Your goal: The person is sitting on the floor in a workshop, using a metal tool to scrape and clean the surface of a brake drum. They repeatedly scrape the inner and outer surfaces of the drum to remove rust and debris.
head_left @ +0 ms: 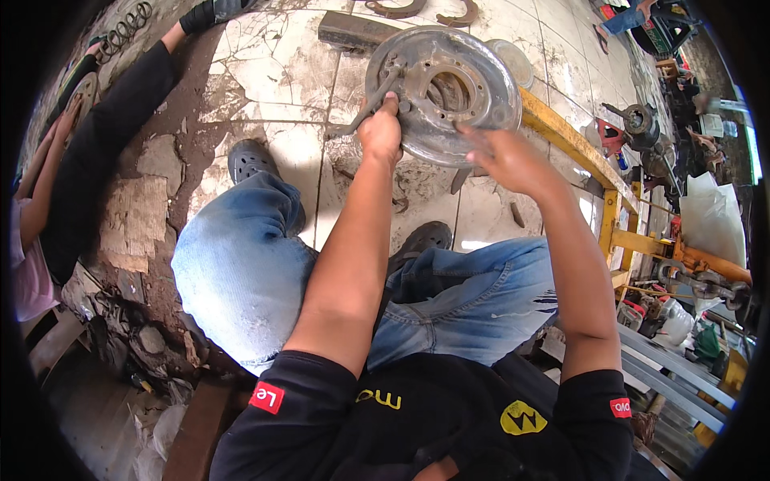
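Observation:
A round, grimy metal brake backing plate (499, 76) with a central opening and small bolt holes is tilted over the tiled floor in front of me. My left hand (381, 132) is closed on its lower left edge, thumb on the front. Beside that thumb a bent metal rod (375, 98) slants across the plate's left side; whether it is fixed there I cannot tell. At the lower right of the plate is my right hand (509, 159). Its fingers point toward the plate but are smeared by motion, so contact is unclear.
A dark metal bar (357, 30) and curved brake shoes (457, 14) lie beyond the plate. To the right stands a yellow metal frame (581, 144), with cluttered parts past it. Another person's leg (112, 152) stretches along the left. A small dark piece (516, 214) lies on the tiles.

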`<act>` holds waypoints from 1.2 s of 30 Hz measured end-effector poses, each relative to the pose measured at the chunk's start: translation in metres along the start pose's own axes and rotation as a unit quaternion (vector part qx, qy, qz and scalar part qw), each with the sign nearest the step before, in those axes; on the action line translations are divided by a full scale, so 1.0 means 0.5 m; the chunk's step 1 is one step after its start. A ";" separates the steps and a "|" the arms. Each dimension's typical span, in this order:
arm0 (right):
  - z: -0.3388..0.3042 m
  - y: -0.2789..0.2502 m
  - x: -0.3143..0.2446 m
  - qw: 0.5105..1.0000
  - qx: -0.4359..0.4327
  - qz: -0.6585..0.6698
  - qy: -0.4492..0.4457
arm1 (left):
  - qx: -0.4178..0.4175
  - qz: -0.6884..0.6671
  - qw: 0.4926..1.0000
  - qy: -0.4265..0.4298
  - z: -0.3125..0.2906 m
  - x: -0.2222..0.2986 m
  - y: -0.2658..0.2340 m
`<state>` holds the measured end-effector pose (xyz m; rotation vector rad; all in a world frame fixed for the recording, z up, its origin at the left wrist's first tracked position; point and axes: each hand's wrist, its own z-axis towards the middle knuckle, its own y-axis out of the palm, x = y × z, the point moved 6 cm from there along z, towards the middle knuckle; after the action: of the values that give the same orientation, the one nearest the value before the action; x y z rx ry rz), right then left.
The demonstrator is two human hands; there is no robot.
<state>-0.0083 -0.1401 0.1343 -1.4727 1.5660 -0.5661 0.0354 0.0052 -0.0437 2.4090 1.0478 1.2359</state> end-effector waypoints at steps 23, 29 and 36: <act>-0.009 0.086 -0.036 0.984 -0.005 -0.175 -0.033 | 0.024 -0.063 0.997 0.036 -0.011 0.004 0.005; 0.004 0.094 -0.030 0.983 0.029 -0.177 -0.041 | 0.021 -0.070 0.997 0.025 -0.014 0.005 0.014; -0.002 0.105 -0.028 0.977 0.061 -0.204 -0.013 | 0.039 -0.040 0.997 0.046 -0.020 0.006 0.017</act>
<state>-0.0393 -0.1172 0.0960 -1.7083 1.1880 -0.8582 0.0329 0.0004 -0.0314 2.3610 1.2287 1.3133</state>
